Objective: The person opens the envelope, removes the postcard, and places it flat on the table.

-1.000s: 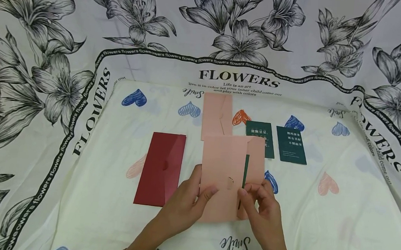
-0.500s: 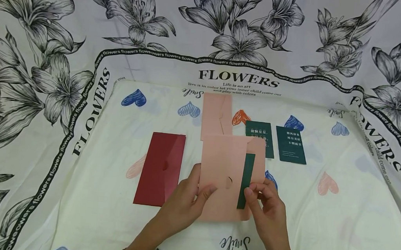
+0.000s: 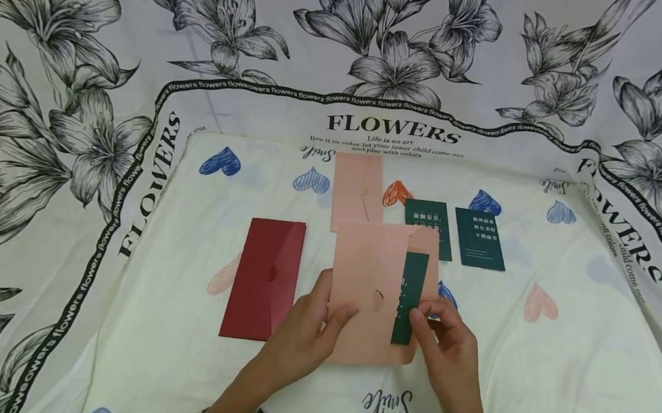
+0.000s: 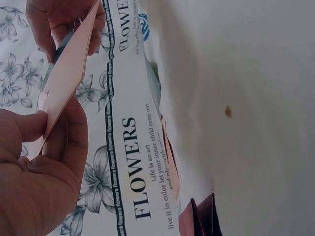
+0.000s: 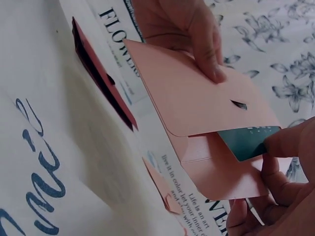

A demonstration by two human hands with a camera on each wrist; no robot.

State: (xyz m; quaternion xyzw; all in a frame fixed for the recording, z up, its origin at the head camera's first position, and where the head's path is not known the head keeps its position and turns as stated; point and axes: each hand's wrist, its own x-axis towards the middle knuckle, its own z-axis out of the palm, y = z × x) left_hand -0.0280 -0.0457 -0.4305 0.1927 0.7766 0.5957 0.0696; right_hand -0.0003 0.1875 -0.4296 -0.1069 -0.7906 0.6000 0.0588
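My left hand [image 3: 304,335] grips the left edge of an open pink envelope [image 3: 366,261], thumb on its front and fingers behind. Its flap is unfolded to the right. Out of the right-hand opening sticks a dark green card [image 3: 412,291] with white print, the rest hidden inside the envelope. My right hand [image 3: 445,350] pinches the card's outer edge between thumb and fingers. In the right wrist view the card [image 5: 248,141] slants out between the envelope's front [image 5: 202,93] and its flap. A small cut slit [image 5: 239,104] marks the front.
A dark red envelope [image 3: 263,279] lies to the left on the heart-print cloth. Behind the held envelope lies another pink envelope [image 3: 358,186]. Two dark green cards [image 3: 435,218] [image 3: 479,239] with white writing lie at the back right, the nearer one partly covered.
The green card has slid to the right out of the pink envelope, from a thin strip to a wide band with print showing. My right hand moved right with it; my left stayed.
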